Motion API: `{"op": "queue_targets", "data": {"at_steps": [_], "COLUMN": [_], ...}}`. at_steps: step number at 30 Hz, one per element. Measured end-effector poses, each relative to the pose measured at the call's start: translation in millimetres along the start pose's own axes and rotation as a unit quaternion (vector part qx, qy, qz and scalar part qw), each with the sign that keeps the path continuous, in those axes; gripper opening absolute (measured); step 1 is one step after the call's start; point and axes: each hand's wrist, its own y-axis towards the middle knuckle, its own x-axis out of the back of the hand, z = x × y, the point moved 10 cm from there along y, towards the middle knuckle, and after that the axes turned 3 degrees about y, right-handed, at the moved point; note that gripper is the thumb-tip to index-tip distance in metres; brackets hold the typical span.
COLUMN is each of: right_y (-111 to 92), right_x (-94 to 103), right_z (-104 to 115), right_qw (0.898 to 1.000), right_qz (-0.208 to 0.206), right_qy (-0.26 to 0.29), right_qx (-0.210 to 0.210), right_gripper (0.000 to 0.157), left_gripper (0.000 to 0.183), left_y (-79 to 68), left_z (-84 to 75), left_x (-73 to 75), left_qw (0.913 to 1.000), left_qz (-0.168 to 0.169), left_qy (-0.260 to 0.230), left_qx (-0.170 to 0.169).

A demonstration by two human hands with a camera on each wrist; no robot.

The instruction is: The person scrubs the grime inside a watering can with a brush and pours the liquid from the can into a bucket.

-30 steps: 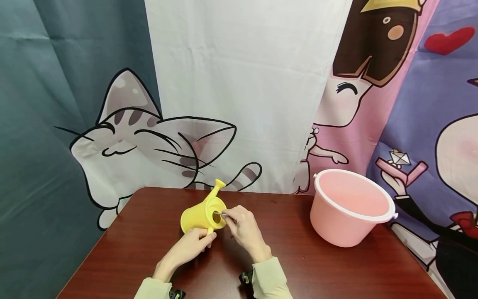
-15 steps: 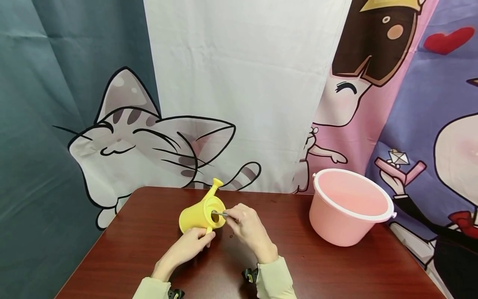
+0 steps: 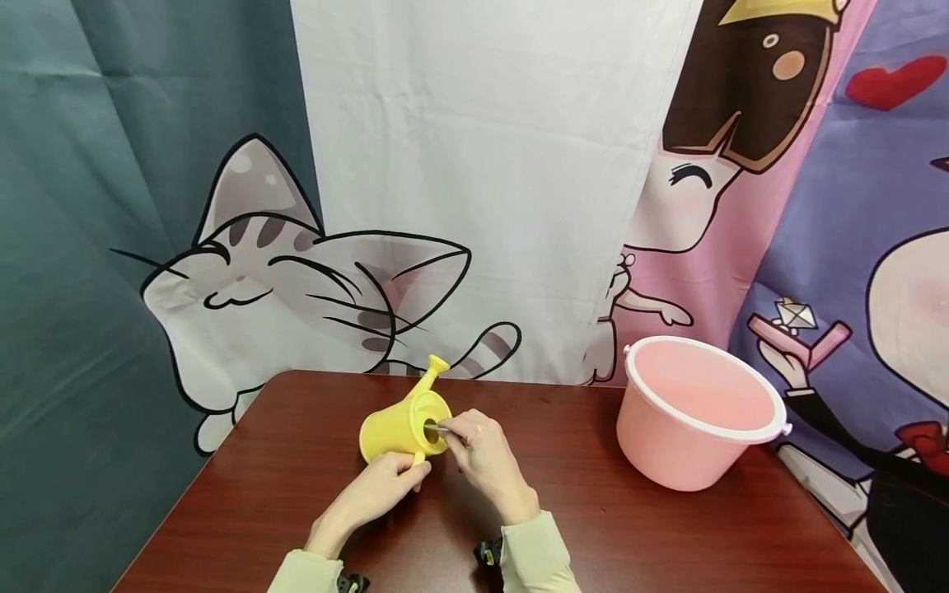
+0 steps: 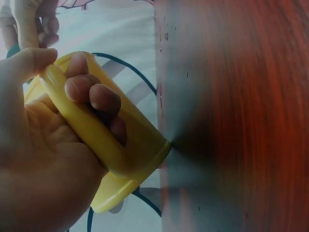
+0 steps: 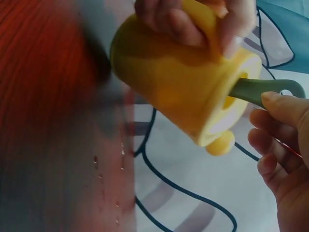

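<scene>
A yellow watering can [image 3: 387,431] is tipped on its side over the table, its spout pointing up and away and its round opening turned to the right. The fingers of my left hand [image 3: 380,487] wrap round its handle, which the left wrist view shows close up. My right hand [image 3: 483,455] pinches the end of a flat grey-green handle [image 5: 255,90] with a hole in it, between thumb and fingers. The other end of that tool goes into the can's opening and is hidden inside, so I cannot tell its kind.
To the right on the reddish-brown table [image 3: 571,461] stands a pink bucket [image 3: 667,449] with a white rim. Small water drops [image 5: 95,162] lie on the tabletop. A printed cloth backdrop [image 3: 474,165] hangs directly behind the table's far edge.
The right hand drew the tool slightly outward, then pushed it back, and now less of it shows outside the opening. The left hand keeps its grip on the can, which stays tipped.
</scene>
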Motion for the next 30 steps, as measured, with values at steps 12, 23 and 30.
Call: {"op": "queue_targets", "data": {"at_steps": [12, 23, 30], "right_y": [-5.3, -0.9, 2.8], "right_x": [-8.8, 12.6, 28.6], "right_z": [-6.2, -6.4, 1.1], "right_qw": [1.0, 0.999, 0.998], "right_qz": [-0.002, -0.017, -0.017], "right_qy": [0.008, 0.038, 0.046], "right_qx": [0.001, 0.016, 0.028], "right_gripper": [0.012, 0.011, 0.011], "left_gripper": [0.036, 0.036, 0.037], "left_y": [-0.1, 1.8, 1.1], "left_z": [-2.0, 0.5, 2.2], "left_x": [0.0, 0.4, 1.0], "left_qw": [0.9998, 0.9999, 1.0], "left_qz": [-0.01, -0.005, -0.004], "left_qy": [0.014, 0.011, 0.001], "left_qx": [-0.006, -0.002, 0.003]}}
